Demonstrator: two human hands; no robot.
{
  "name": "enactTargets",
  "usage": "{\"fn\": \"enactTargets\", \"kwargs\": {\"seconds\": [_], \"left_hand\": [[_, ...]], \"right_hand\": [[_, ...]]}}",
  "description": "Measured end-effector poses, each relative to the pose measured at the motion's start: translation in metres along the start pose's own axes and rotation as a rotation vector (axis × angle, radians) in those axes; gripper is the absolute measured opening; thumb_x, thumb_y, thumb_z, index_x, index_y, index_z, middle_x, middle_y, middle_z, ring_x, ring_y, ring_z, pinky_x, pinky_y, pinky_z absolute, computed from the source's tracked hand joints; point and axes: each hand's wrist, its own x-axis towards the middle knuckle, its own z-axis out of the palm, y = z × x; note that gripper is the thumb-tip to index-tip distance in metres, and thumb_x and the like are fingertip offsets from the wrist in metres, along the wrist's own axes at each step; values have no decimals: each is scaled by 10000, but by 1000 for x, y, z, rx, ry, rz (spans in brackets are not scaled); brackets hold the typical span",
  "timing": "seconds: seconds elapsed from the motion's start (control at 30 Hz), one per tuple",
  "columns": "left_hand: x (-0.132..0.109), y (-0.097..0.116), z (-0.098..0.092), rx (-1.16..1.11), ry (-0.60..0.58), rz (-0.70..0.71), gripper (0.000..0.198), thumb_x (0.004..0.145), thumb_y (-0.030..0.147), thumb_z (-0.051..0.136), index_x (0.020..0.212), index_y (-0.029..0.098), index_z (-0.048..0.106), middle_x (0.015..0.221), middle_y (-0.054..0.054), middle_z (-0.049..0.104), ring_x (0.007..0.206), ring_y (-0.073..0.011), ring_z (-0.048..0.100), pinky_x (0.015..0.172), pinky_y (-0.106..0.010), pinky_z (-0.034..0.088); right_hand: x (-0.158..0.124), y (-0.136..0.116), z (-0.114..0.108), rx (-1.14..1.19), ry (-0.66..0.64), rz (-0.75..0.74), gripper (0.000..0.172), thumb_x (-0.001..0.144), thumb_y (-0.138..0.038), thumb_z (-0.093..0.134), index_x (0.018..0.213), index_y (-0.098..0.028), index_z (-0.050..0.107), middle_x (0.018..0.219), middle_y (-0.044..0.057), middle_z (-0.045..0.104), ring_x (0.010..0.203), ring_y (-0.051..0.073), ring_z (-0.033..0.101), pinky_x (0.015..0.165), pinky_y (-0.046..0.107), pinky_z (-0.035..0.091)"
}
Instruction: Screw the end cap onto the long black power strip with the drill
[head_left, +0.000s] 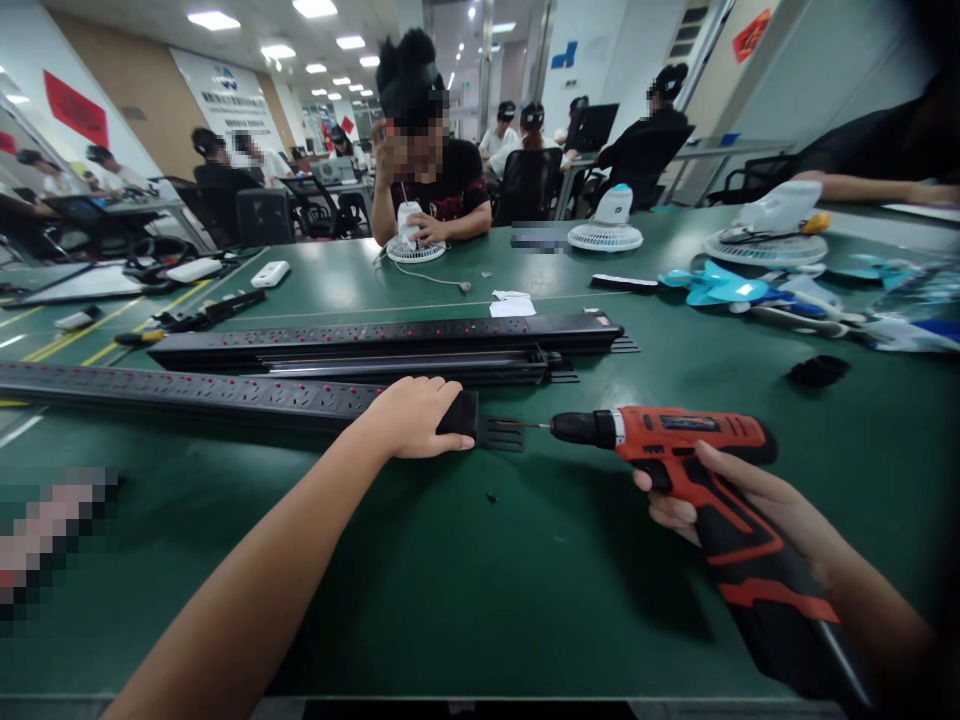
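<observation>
In the middle of the frame our left hand lies palm-down on the right end of a long black power strip, its grip pressed flat over the strip's end rather than curled around it. The strip runs from that hand out to the left edge of the frame across the green worktop. A black mounting bracket sticks out from the strip's end, just right of our fingers.

At the lower right, our right hand has its grip wrapped tight around the handle of a red and black cordless drill. The drill points left, lying nearly level, and its thin bit reaches the bracket; we cannot tell whether the tip touches a screw there. A small dark speck, possibly a screw, lies on the worktop just below the bracket.

Behind the held strip, two more black power strips lie side by side across the centre of the frame. A yellow-handled screwdriver lies at their left end. Further back in the centre, a person's hand rests on a small white desk fan. Another white fan stands right of centre, and blue fan blades lie at the upper right, well apart from our hands.
</observation>
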Motion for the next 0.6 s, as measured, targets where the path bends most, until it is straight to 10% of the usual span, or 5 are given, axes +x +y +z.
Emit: {"fn": "enactTargets", "kwargs": {"seconds": [0.6], "left_hand": [[2,2,-1,30,-36,-19,617,865,704,457,1142,158,532,1031,-124,648,904,-301,616,760,-386,415]], "right_hand": [[6,0,7,143,25,31,292,827,-391,689,967,-135,704,619,53,579,587,144,531,534,191,542]]}}
